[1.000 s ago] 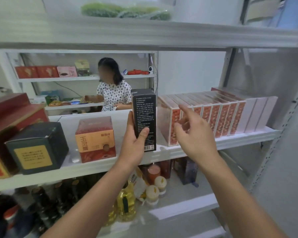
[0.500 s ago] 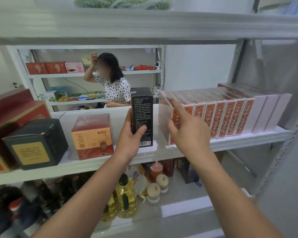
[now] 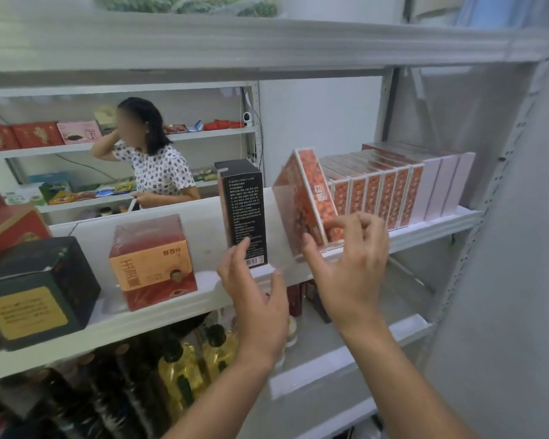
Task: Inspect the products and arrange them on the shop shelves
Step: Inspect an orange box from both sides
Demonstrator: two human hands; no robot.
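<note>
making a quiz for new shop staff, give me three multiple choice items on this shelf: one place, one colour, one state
1. Where does the tall black box stand? A on the top shelf; B between the orange cube box and the row of orange boxes; C among the bottles below.
2. What colour is the label on the dark green box? A yellow; B blue; C white.
3. How is the end box by the right hand? A lying flat; B upright; C tilted.
B, it stands on the middle shelf between them; A, the label is yellow; C, its top leans left, away from the row.
</note>
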